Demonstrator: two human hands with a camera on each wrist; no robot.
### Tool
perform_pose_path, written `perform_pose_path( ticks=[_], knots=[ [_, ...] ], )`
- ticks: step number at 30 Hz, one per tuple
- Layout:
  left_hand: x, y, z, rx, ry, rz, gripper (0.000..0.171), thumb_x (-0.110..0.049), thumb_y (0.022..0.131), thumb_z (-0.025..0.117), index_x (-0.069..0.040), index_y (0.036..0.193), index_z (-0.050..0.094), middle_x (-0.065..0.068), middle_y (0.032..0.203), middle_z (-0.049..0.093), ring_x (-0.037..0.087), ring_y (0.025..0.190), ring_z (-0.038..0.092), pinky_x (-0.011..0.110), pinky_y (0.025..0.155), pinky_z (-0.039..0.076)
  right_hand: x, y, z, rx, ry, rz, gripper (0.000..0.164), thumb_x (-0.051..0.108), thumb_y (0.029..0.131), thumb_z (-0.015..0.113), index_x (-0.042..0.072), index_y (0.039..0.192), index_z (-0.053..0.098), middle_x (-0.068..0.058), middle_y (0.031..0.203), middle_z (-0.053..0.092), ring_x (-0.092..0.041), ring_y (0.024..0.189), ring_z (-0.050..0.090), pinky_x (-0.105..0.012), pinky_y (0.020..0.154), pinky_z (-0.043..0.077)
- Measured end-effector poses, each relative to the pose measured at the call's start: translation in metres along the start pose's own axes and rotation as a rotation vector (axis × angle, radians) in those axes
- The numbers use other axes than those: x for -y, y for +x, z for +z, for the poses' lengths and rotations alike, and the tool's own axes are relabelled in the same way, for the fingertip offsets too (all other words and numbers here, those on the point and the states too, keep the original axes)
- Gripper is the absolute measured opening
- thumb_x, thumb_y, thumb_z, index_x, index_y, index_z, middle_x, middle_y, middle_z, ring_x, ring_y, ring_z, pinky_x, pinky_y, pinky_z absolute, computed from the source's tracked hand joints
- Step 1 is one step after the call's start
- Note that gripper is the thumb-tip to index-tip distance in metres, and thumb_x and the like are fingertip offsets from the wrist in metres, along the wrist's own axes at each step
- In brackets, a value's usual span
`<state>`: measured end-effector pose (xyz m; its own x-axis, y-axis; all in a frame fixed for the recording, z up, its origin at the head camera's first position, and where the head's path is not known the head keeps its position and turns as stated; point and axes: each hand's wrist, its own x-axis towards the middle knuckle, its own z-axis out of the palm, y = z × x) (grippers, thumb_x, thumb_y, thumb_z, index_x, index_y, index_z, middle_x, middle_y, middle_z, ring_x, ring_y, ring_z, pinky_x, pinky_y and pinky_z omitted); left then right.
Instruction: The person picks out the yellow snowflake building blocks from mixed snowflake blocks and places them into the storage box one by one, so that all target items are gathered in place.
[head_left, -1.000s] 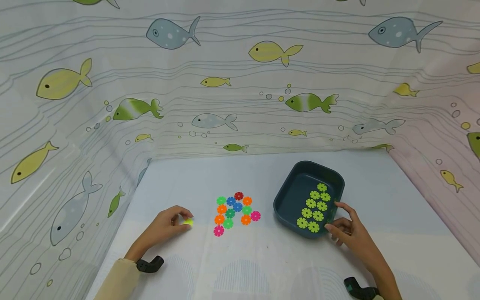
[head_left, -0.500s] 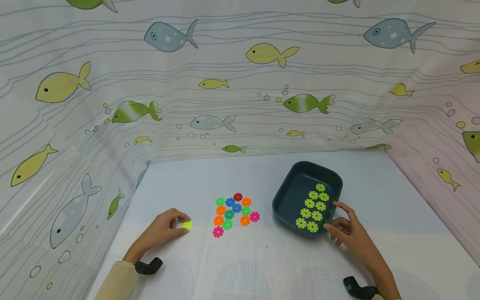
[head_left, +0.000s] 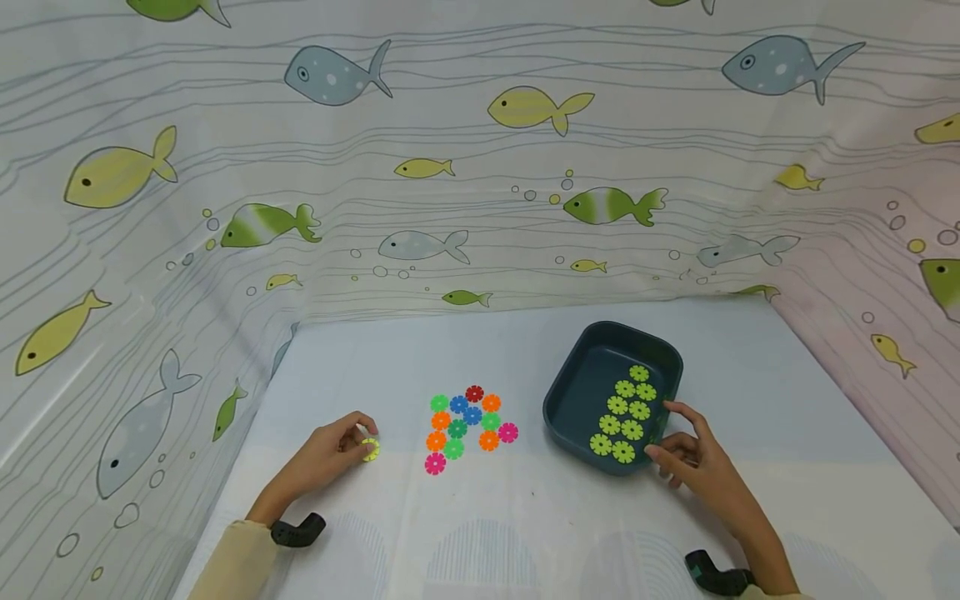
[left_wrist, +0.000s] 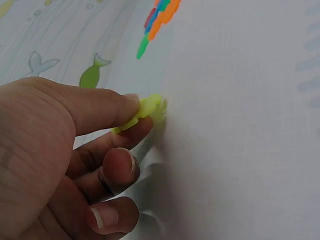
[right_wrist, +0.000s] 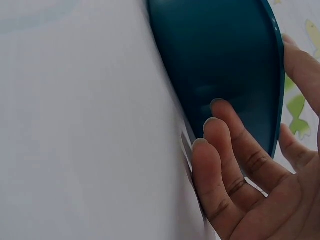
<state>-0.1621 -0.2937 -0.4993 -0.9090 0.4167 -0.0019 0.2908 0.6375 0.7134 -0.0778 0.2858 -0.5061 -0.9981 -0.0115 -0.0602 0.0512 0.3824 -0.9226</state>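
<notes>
My left hand point(head_left: 330, 454) pinches a yellow snowflake disc point(head_left: 371, 450) between thumb and forefinger, left of the coloured discs. In the left wrist view, that disc shows nearly edge-on, close over the white surface, with the other fingers loosely curled beneath. At the right, my right hand point(head_left: 697, 458) holds the near right side of a dark blue tray point(head_left: 567, 387). Its thumb and forefinger are at the rim, while the other fingers bend against the outer wall point(right_wrist: 220, 55). Several yellow-green discs point(head_left: 617, 405) lie in two rows inside the tray.
Between the left hand and the tray lies a flat cluster of red, blue, orange, green and pink discs, including a dark red disc point(head_left: 474, 393) and a pink disc point(head_left: 435, 463). A fish-patterned sheet point(head_left: 420, 250) rises behind and beside the white table point(head_left: 480, 533).
The yellow disc in my left hand has turned, so its notched face shows and the thumb now overlaps it. The right hand and tray stay in place; the head view has shifted slightly.
</notes>
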Motion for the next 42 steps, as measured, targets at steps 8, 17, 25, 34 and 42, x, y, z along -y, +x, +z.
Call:
perform_pose_path(
  ticks=[8,17,25,34,42],
  knots=[
    [-0.007,0.003,0.000,-0.037,0.006,-0.038,0.007,-0.024,0.096,0.075,-0.022,0.101,0.071,-0.005,0.082,0.063,0.011,0.069,0.053,0.024,0.059,0.044,-0.001,-0.001,0.000,-0.002,-0.002,-0.005,0.082,0.030,0.098,0.073,0.021,0.160,0.020,-0.015,0.100,0.069,-0.026,0.076,0.065,-0.037,0.062,0.056],
    [-0.013,0.011,0.001,-0.050,0.024,-0.074,0.018,-0.025,0.094,0.078,-0.022,0.111,0.075,-0.006,0.087,0.064,0.013,0.070,0.051,0.025,0.058,0.041,-0.003,-0.001,0.000,-0.006,0.000,-0.004,0.082,0.031,0.097,0.074,0.021,0.160,0.021,-0.015,0.099,0.069,-0.026,0.074,0.066,-0.037,0.061,0.056],
    [-0.020,0.020,0.004,-0.045,-0.005,-0.036,0.025,-0.025,0.091,0.081,-0.021,0.115,0.074,-0.004,0.095,0.068,0.014,0.069,0.052,0.025,0.056,0.041,-0.005,-0.001,0.000,-0.004,0.001,-0.007,0.082,0.031,0.098,0.073,0.021,0.160,0.020,-0.016,0.100,0.069,-0.026,0.074,0.066,-0.037,0.061,0.056],
    [-0.032,0.034,0.007,-0.024,-0.011,0.042,0.023,-0.027,0.091,0.081,-0.025,0.113,0.073,-0.006,0.097,0.069,0.015,0.067,0.053,0.025,0.057,0.043,-0.005,0.001,0.002,0.002,0.009,0.006,0.082,0.031,0.098,0.073,0.023,0.160,0.021,-0.016,0.102,0.070,-0.027,0.073,0.066,-0.037,0.061,0.056],
    [-0.043,0.049,0.009,0.000,0.006,0.082,0.024,-0.027,0.093,0.079,-0.026,0.116,0.072,-0.008,0.099,0.068,0.016,0.069,0.055,0.025,0.058,0.045,-0.005,0.000,0.001,0.001,0.011,0.000,0.082,0.030,0.098,0.073,0.023,0.161,0.020,-0.017,0.102,0.069,-0.027,0.072,0.066,-0.037,0.061,0.057]
  ],
)
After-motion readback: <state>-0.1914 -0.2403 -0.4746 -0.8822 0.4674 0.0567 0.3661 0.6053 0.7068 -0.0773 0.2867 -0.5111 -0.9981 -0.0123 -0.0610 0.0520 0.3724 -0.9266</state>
